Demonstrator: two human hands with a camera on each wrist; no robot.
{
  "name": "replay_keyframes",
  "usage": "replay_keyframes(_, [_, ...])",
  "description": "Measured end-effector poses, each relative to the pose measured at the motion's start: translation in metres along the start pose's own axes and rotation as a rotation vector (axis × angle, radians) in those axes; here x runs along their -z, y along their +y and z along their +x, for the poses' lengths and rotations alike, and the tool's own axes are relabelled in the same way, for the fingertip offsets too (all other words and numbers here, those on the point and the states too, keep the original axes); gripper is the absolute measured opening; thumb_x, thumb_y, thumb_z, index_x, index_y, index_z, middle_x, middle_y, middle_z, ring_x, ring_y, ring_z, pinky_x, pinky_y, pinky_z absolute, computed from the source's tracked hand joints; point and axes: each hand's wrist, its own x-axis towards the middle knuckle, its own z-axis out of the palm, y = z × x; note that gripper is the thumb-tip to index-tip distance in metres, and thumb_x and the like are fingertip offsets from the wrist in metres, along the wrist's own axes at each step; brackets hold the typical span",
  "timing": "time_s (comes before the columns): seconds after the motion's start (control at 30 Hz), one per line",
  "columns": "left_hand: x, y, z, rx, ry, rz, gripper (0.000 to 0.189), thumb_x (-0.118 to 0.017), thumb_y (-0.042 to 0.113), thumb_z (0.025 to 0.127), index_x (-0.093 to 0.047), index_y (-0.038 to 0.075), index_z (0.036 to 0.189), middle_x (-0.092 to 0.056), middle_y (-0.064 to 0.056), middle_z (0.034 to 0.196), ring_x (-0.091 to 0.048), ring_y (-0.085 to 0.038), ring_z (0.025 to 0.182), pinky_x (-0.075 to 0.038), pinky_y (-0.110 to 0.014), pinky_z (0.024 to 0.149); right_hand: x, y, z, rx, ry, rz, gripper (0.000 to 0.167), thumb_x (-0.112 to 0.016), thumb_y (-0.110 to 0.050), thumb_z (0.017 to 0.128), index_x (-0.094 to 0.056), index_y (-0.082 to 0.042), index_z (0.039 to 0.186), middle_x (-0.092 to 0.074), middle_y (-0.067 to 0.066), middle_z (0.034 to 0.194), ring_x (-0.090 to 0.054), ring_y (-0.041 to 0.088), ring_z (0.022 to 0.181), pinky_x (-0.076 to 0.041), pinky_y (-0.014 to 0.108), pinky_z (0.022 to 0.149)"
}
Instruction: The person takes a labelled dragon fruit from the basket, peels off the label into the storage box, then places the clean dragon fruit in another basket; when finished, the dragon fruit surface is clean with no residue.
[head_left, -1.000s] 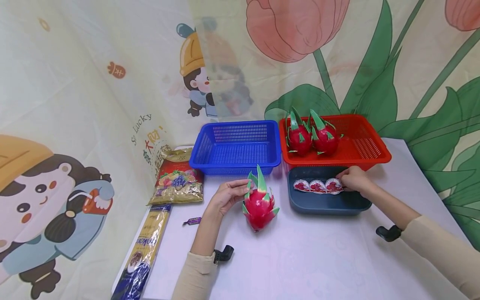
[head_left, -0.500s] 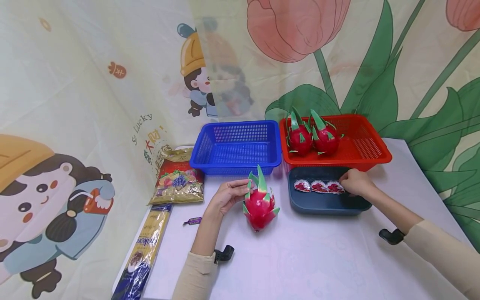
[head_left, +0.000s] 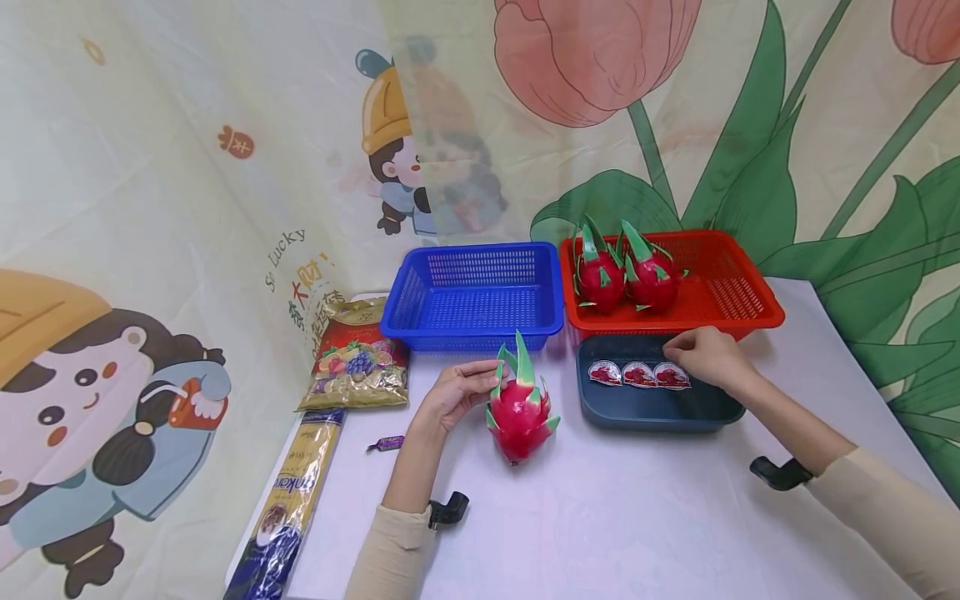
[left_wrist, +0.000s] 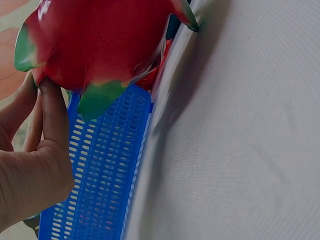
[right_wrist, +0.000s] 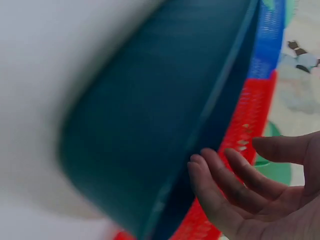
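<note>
My left hand point(head_left: 455, 392) pinches a green-tipped scale of a red dragon fruit point(head_left: 519, 423), which stands on the white table with its leaves pointing up. In the left wrist view the thumb and fingers point(left_wrist: 50, 107) meet at the fruit's edge. My right hand point(head_left: 711, 357) is over the back right of a dark blue tray point(head_left: 645, 414). Its fingertips lie just above the rightmost of three round stickers point(head_left: 671, 375) lined up in the tray. The right wrist view shows the right fingers point(right_wrist: 215, 192) spread and loosely bent, with the thumb apart and nothing between them.
Two more dragon fruits point(head_left: 652, 279) sit in a red basket point(head_left: 738, 292) behind the tray. Left of it stands a blue basket point(head_left: 480, 340). A fruit-print bag point(head_left: 356, 358), a long gold-and-blue packet point(head_left: 288, 492) and a small purple candy point(head_left: 386, 443) lie on the left.
The stickers have spread slightly in their row, the rightmost shifting a little. My right hand has let go of it and risen, its fingertips further left. The left hand and fruit stay put.
</note>
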Motion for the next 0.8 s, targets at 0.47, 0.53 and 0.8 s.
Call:
replay_keyframes(0.47, [0.000, 0.001, -0.001, 0.003, 0.005, 0.016, 0.033, -0.063, -0.014, 0.093, -0.072, -0.006, 0.124, -0.079, -0.011, 0.105, -0.077, -0.015, 0.087, -0.064, -0.028, 0.080, -0.033, -0.070, 0.025, 0.041, -0.233, 0.453, 0.041, -0.064, -0.017, 0.105, -0.061, 0.008, 0.137, -0.072, 0.026, 0.122, -0.072, 0.040, 0.112, -0.058, 0.047, 0.097])
replay_keyframes(0.53, [-0.001, 0.002, -0.002, 0.001, 0.015, 0.026, 0.034, -0.064, -0.013, 0.093, -0.070, -0.008, 0.126, -0.078, -0.015, 0.110, -0.077, -0.015, 0.088, -0.064, -0.028, 0.080, -0.041, -0.078, 0.030, 0.040, -0.260, 0.514, 0.042, -0.065, -0.016, 0.104, -0.060, 0.009, 0.138, -0.071, 0.027, 0.124, -0.072, 0.039, 0.111, -0.056, 0.051, 0.098])
replay_keyframes(0.8, [0.001, 0.002, -0.002, 0.002, 0.019, 0.045, 0.033, -0.067, -0.011, 0.093, -0.071, -0.007, 0.125, -0.068, -0.029, 0.127, -0.077, -0.016, 0.089, -0.064, -0.029, 0.081, -0.071, -0.104, 0.047, -0.016, -0.325, 0.676, 0.043, -0.065, -0.014, 0.104, -0.059, 0.009, 0.140, -0.068, 0.027, 0.130, -0.070, 0.039, 0.117, -0.054, 0.053, 0.103])
